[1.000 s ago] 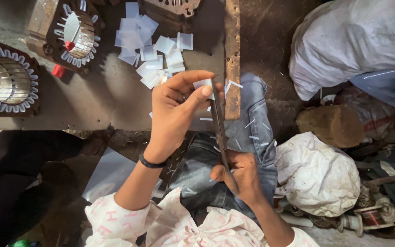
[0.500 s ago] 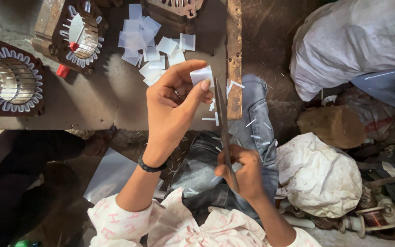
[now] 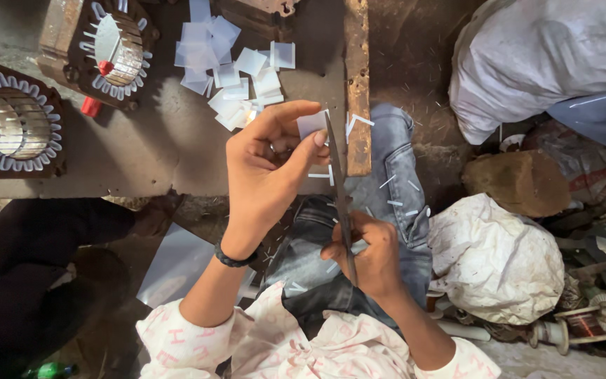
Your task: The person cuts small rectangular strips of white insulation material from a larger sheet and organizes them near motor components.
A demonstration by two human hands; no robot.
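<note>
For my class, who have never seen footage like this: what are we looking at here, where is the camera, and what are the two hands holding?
The camera sits on a person's head and looks straight down at their own lap and hands; there is only this one view. The left hand pinches a small white paper piece. The right hand grips long dark scissors, whose blades reach up to that piece. Beyond the hands, a pile of similar cut white pieces lies on a worn grey surface, beside two round metal motor cores lined with white strips. Thin white slivers lie on the person's jeans. White sacks sit to the right.
</note>
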